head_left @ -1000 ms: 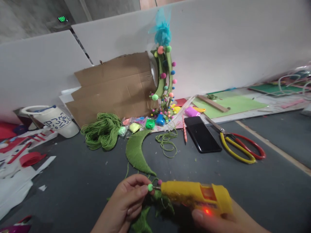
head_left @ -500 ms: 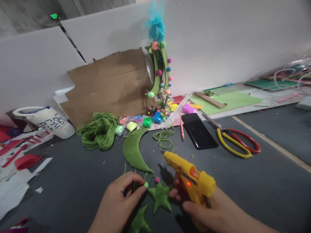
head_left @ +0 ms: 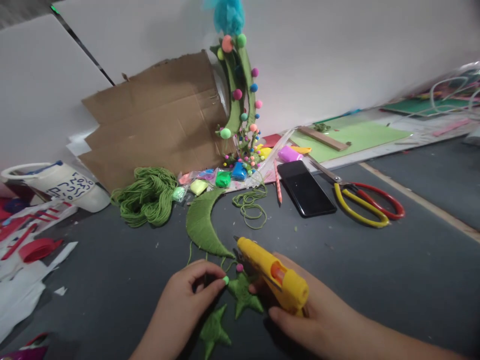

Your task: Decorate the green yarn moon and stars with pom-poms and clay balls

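Between the thumb and forefinger of my left hand (head_left: 198,295) is a small light green ball (head_left: 225,280), right beside a green yarn-covered star (head_left: 244,295). My right hand (head_left: 300,305) is wrapped round a yellow glue gun (head_left: 272,267), whose nozzle points up and left near the lower tip of a green yarn-wrapped crescent (head_left: 204,225). Yarn strands run from the crescent toward the stars. A pink ball (head_left: 239,268) sits just above the first star. A second green star (head_left: 215,331) lies nearer to me, beside my left wrist.
Behind the crescent are a green yarn bundle (head_left: 148,197), small clay packets (head_left: 223,178) and a decorated crescent ornament (head_left: 240,95) before cardboard (head_left: 157,120). To the right lie a pencil (head_left: 278,182), a black phone (head_left: 306,189) and scissors (head_left: 360,200). A white bucket (head_left: 78,187) leans at left.
The glue gun has moved left, its nozzle now nearer the crescent's tip and the pink ball. My left hand still pinches the light green ball. The camera view has tilted down slightly.
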Action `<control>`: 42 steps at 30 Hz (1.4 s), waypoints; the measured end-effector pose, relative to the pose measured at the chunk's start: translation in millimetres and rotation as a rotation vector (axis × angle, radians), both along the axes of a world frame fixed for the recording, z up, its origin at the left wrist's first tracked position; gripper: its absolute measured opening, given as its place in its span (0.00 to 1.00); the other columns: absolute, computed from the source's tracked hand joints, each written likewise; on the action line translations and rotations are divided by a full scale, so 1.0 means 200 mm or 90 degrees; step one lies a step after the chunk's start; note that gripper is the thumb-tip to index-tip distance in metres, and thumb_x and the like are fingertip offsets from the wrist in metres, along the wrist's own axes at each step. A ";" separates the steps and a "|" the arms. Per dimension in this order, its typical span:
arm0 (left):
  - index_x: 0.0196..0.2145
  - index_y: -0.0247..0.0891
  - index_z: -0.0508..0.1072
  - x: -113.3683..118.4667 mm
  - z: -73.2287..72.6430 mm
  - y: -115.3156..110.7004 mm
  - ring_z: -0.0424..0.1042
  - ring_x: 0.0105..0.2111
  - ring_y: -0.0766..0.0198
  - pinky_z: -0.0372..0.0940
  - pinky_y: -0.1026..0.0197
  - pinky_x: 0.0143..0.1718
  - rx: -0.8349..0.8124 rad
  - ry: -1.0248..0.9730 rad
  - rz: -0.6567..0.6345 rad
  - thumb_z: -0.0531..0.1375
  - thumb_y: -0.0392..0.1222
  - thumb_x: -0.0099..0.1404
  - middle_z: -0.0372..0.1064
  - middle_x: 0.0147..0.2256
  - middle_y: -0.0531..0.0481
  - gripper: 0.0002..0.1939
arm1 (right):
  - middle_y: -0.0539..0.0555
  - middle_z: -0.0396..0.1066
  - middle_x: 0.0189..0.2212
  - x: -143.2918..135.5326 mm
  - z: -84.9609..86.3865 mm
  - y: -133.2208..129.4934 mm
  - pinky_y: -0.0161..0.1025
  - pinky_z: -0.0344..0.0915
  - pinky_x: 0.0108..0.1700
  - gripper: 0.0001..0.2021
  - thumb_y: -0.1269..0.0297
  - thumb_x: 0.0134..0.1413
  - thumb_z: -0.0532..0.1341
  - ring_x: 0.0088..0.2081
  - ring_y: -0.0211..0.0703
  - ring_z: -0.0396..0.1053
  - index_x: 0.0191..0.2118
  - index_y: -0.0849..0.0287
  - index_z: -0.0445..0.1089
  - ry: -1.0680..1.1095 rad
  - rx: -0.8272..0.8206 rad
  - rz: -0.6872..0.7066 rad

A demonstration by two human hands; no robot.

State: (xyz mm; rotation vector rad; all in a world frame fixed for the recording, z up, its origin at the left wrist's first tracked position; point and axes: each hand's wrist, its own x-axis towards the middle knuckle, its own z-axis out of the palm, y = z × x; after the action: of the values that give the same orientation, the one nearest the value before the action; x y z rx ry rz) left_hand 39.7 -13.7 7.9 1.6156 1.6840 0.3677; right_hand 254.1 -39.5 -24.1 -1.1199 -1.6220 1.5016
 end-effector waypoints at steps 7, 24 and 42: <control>0.26 0.40 0.75 -0.01 -0.01 0.00 0.62 0.23 0.65 0.56 0.63 0.25 0.000 0.011 -0.005 0.58 0.44 0.53 0.67 0.22 0.54 0.08 | 0.53 0.69 0.44 0.00 0.00 -0.01 0.39 0.66 0.43 0.28 0.77 0.43 0.56 0.43 0.45 0.69 0.53 0.54 0.58 -0.035 0.015 -0.008; 0.28 0.41 0.68 0.00 -0.04 -0.05 0.67 0.32 0.65 0.60 0.62 0.35 0.087 0.046 -0.148 0.53 0.38 0.62 0.67 0.30 0.54 0.07 | 0.55 0.67 0.46 0.00 -0.01 -0.02 0.40 0.66 0.44 0.28 0.78 0.43 0.56 0.45 0.47 0.67 0.53 0.55 0.59 -0.089 0.068 -0.005; 0.30 0.41 0.68 -0.01 -0.04 -0.06 0.68 0.33 0.66 0.61 0.64 0.36 0.112 0.080 -0.195 0.52 0.36 0.63 0.68 0.32 0.54 0.07 | 0.54 0.68 0.43 0.00 0.02 -0.01 0.40 0.66 0.43 0.25 0.79 0.41 0.55 0.44 0.47 0.66 0.49 0.56 0.63 -0.093 0.078 -0.007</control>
State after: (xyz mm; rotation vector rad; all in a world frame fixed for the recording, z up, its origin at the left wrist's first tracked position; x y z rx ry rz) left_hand 37.9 -26.5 0.3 2.0298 1.4944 0.2708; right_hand 253.7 -42.0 -19.1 -1.1909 -1.7792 1.3197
